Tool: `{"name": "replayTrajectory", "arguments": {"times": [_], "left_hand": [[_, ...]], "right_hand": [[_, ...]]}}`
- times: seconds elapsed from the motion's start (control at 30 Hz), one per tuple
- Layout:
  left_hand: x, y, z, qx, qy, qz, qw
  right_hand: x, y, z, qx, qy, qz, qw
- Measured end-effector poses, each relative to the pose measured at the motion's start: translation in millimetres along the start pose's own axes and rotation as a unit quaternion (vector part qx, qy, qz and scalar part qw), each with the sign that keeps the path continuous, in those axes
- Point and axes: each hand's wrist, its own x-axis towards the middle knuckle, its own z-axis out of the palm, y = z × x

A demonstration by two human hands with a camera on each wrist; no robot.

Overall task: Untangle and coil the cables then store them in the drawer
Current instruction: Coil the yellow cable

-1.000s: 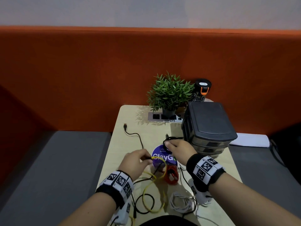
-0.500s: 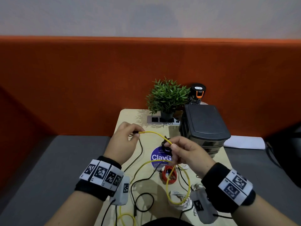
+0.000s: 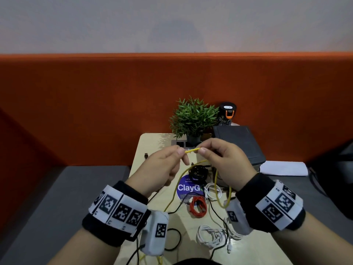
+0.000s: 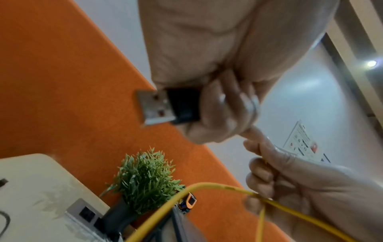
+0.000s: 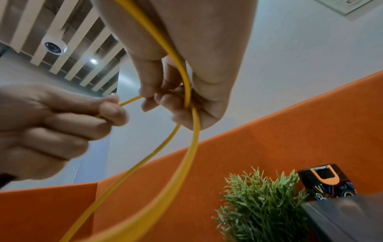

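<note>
Nearest on the worktop point(image 3: 254, 251) lie white cables point(image 3: 209, 236), then an orange coil point(image 3: 198, 206) and, farther, a black coil point(image 3: 198, 172) by a purple sticker point(image 3: 186, 188). Above them, both hands are raised close together: the left hand point(image 3: 162, 169) pinches the yellow cable point(image 3: 192, 150) near its end, with a USB plug point(image 4: 163, 107) tucked in its fingers, and the right hand point(image 3: 227, 161) pinches the same cable, 2 loops hanging from it. Far right stands the dark drawer unit point(image 3: 240, 142), beside a plant point(image 3: 193, 117).
</note>
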Motion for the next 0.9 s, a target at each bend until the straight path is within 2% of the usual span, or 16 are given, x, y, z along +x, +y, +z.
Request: {"name": "replayTrajectory", "arguments": {"times": [0.13, 0.23, 0.33, 0.47, 0.63, 0.8, 0.9], "left_hand": [[-3, 8, 1, -0.143, -0.07, 0.062, 0.985], [0, 16, -1, -0.239, -0.068, 0.116, 0.962], [2, 26, -3, -0.278, -0.06, 0.136, 0.949], [5, 32, -3, -0.292, -0.04, 0.151, 0.944], [10, 33, -1, -0.29, -0.041, 0.163, 0.942], [13, 28, 5, -0.217, -0.028, 0.19, 0.957], [15, 28, 8, -0.22, -0.04, 0.196, 0.955]], "right_hand": [[4, 4, -2, 0.037, -0.007, -0.015, 0.999], [2, 11, 6, 0.031, -0.051, 0.007, 0.998], [-4, 15, 15, 0.044, -0.097, 0.027, 0.994], [-11, 19, 23, 0.018, -0.135, 0.046, 0.99], [-21, 13, 28, 0.093, -0.18, 0.077, 0.976], [-19, 15, 25, 0.023, -0.193, 0.075, 0.978], [-19, 15, 27, -0.017, -0.201, 0.071, 0.977]]}}
